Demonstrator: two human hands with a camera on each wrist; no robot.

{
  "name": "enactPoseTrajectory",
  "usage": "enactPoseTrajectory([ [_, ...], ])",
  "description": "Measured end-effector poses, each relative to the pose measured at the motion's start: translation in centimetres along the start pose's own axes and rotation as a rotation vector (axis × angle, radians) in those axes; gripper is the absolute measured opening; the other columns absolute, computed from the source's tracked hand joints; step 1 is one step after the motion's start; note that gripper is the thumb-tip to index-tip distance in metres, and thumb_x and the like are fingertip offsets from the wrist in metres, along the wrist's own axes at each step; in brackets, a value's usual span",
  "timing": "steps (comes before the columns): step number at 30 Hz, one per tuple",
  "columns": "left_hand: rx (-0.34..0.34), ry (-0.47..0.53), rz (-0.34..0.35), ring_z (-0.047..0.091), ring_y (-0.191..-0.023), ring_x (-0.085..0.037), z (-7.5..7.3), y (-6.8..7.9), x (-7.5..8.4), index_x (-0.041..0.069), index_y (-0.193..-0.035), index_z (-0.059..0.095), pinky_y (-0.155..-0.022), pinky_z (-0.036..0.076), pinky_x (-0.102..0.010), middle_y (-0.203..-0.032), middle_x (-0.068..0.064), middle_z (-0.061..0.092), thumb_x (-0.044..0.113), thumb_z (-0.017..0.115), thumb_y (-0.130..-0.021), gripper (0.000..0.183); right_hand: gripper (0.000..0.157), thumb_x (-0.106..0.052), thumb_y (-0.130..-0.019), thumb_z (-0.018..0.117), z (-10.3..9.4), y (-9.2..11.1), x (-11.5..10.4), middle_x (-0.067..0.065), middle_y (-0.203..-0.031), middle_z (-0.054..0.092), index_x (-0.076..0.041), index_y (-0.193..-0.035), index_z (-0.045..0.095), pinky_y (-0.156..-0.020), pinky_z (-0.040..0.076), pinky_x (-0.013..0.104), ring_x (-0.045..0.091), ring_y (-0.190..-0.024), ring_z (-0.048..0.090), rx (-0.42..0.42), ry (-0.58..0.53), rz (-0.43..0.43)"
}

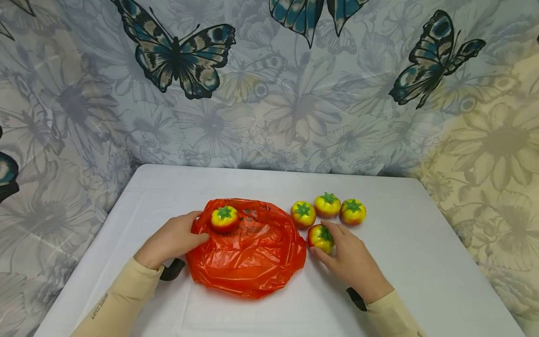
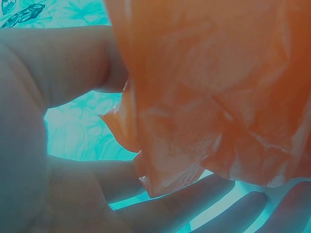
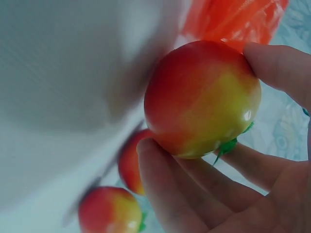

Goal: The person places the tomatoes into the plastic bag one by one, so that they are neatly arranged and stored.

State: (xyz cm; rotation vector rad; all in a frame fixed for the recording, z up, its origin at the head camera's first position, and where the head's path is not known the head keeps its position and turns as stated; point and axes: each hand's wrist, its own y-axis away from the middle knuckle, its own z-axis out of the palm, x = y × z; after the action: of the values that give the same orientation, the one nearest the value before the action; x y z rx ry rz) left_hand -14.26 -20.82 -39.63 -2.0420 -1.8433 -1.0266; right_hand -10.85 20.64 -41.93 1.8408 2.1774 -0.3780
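A crinkled red plastic bag (image 1: 252, 252) lies on the white table, with a red-and-yellow toy tomato (image 1: 225, 218) on its upper left. At the bag's left side is my left hand (image 1: 181, 236), its thumb over the front. In the left wrist view its spread fingers (image 2: 180, 199) reach behind the orange-looking plastic (image 2: 194, 97). My right hand (image 1: 351, 255) pinches another toy tomato (image 1: 320, 238) just right of the bag. The right wrist view shows this tomato (image 3: 201, 99) between thumb and fingertips, its green leafy top turned toward the palm.
Three more toy tomatoes stand behind the right hand: one left (image 1: 303, 214), one at the back (image 1: 327, 205) and one right (image 1: 353, 212). A butterfly-and-flower patterned cloth (image 1: 294, 112) rises behind the table's far edge. The white tabletop (image 1: 421, 262) extends to the right.
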Motion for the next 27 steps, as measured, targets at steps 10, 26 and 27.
enactPoseTrajectory([
  [10, 0.006, -0.002, -0.002, 0.069, -0.118, -0.032, -0.1, 0.1, -0.2, -0.003, -0.158, 0.048, -0.101, 0.059, -0.057, -0.144, -0.024, 0.067, 0.028, 0.072, -0.098, 0.072, 0.077, -0.043, -0.092, 0.086, -1.8, -1.2, -1.9, 0.016, -0.146, 0.065, -0.011, -0.155, 0.055, -0.098, 0.061, 0.062, 0.040, -0.120, 0.072, 0.110, 0.034, -0.121],
  [26, 0.010, -0.003, -0.012, 0.068, -0.122, -0.035, -0.1, 0.1, -0.1, -0.004, -0.159, 0.047, -0.104, 0.057, -0.059, -0.149, -0.026, 0.064, 0.030, 0.071, -0.098, 0.074, 0.072, -0.048, -0.094, 0.082, -1.2, -5.1, -9.0, 0.011, -0.144, 0.066, -0.013, -0.152, 0.059, -0.100, 0.063, 0.050, 0.030, -0.117, 0.074, 0.057, -0.002, -0.221],
  [27, 0.009, -0.004, -0.011, 0.068, -0.123, -0.035, -0.1, 0.1, 0.0, -0.004, -0.159, 0.047, -0.104, 0.057, -0.060, -0.149, -0.026, 0.064, 0.030, 0.071, -0.098, 0.074, 0.072, -0.048, -0.094, 0.082, -0.9, -5.3, -9.4, 0.011, -0.144, 0.066, -0.013, -0.152, 0.059, -0.101, 0.063, 0.050, 0.030, -0.117, 0.073, 0.055, -0.008, -0.228],
])
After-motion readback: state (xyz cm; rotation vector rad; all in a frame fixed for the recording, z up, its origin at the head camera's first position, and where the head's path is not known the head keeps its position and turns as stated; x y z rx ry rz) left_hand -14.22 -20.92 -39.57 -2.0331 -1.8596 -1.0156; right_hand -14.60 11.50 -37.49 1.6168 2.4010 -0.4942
